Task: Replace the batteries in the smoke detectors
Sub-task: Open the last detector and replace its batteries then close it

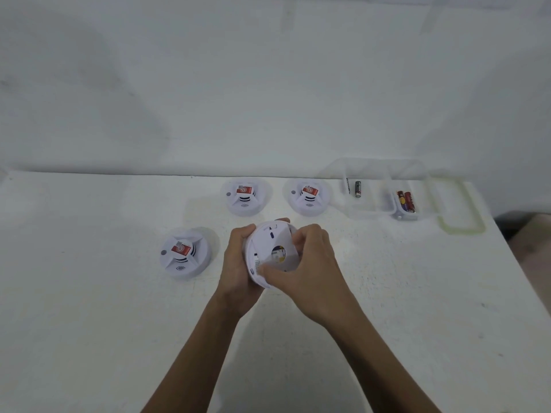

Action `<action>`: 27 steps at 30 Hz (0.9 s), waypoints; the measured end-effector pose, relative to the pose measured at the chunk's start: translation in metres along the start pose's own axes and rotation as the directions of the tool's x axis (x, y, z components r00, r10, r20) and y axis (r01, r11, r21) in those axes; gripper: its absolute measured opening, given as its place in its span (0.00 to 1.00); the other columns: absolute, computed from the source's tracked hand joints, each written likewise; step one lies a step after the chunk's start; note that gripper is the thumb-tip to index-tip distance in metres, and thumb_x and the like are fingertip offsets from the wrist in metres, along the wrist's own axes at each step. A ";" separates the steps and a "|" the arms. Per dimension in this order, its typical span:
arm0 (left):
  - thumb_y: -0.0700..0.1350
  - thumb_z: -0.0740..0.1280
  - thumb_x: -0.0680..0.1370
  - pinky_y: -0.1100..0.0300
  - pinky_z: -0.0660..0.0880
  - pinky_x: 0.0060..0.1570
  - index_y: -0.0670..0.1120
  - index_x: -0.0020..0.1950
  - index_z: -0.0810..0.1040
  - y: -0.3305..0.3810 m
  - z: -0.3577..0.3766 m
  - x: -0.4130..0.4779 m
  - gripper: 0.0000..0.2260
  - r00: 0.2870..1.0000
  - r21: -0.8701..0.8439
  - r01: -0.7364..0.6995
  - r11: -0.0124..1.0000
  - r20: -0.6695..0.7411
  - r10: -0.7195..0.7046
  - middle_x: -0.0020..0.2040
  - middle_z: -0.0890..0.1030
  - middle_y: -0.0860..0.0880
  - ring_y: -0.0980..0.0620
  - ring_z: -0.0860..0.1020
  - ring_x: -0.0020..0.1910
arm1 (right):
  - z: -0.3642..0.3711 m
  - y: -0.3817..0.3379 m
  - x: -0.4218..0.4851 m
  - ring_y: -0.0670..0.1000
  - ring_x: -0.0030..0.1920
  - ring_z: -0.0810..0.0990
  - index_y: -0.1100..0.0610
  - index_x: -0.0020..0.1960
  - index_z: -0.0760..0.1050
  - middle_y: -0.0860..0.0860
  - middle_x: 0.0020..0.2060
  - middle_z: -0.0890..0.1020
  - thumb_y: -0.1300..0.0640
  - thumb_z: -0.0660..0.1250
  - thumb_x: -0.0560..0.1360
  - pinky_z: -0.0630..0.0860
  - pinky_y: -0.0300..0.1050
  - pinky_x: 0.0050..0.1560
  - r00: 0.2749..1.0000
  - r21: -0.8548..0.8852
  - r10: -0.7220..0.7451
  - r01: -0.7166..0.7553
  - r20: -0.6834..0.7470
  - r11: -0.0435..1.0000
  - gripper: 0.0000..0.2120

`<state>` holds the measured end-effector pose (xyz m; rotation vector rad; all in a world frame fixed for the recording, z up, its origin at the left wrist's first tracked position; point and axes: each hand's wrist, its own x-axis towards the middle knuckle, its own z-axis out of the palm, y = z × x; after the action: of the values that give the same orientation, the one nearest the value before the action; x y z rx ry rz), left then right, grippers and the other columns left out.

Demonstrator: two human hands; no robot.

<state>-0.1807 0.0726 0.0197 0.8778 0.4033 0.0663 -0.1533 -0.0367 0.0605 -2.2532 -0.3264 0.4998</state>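
Here, the round white plastic smoke detector, underside up, is gripped at its rim by the left hand and pinched by the right hand over the white table. Three matching detectors lie beyond and left of the grip.

Bright, even, soft light here; only faint shadows on my white table and the pale wall. Picture's slightly hazy, edges bowed by the wide lens.

The left hand and right hand were bare; the slim left forearm and right forearm were uncovered too, as far as the view showed.
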 end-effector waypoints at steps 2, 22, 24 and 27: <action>0.49 0.42 0.81 0.66 0.79 0.33 0.56 0.31 0.85 -0.002 -0.002 0.001 0.34 1.000 -0.020 0.011 1.000 0.007 -0.011 0.35 0.85 0.54 0.58 0.83 0.34 | 0.002 0.000 0.002 0.48 0.58 0.71 0.47 0.57 0.58 0.45 0.54 0.67 0.46 0.76 0.66 0.77 0.47 0.59 1.000 0.004 0.012 -0.012 0.000 1.000 0.30; 0.55 0.54 0.74 0.53 0.80 0.46 0.49 0.49 0.85 -0.019 -0.030 0.016 0.21 1.000 -0.087 -0.009 0.996 0.026 0.012 0.48 0.84 0.44 0.45 0.82 0.47 | -0.007 0.005 0.003 0.43 0.41 0.80 0.57 0.46 0.70 0.46 0.40 0.78 0.56 0.68 0.75 0.73 0.29 0.33 0.996 0.262 -0.093 0.091 -0.004 0.961 0.07; 0.55 0.54 0.74 0.53 0.81 0.43 0.48 0.48 0.85 -0.022 -0.034 0.017 0.21 0.999 -0.152 0.006 0.988 0.032 -0.001 0.47 0.83 0.43 0.45 0.82 0.44 | -0.013 0.008 0.003 0.42 0.41 0.82 0.60 0.44 0.71 0.48 0.40 0.81 0.58 0.68 0.75 0.75 0.31 0.35 0.996 0.380 -0.090 0.076 0.020 0.922 0.07; 0.55 0.59 0.71 0.51 0.81 0.42 0.47 0.48 0.85 -0.019 -0.035 0.014 0.19 0.996 -0.259 0.042 0.965 0.090 -0.020 0.48 0.84 0.43 0.45 0.83 0.45 | -0.024 0.018 0.005 0.46 0.38 0.81 0.61 0.42 0.71 0.53 0.39 0.81 0.60 0.68 0.75 0.75 0.34 0.36 0.997 0.466 -0.072 0.073 -0.019 0.882 0.07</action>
<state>-0.1830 0.0890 -0.0189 0.6115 0.3182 0.0509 -0.1371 -0.0619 0.0604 -1.7649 -0.2560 0.4789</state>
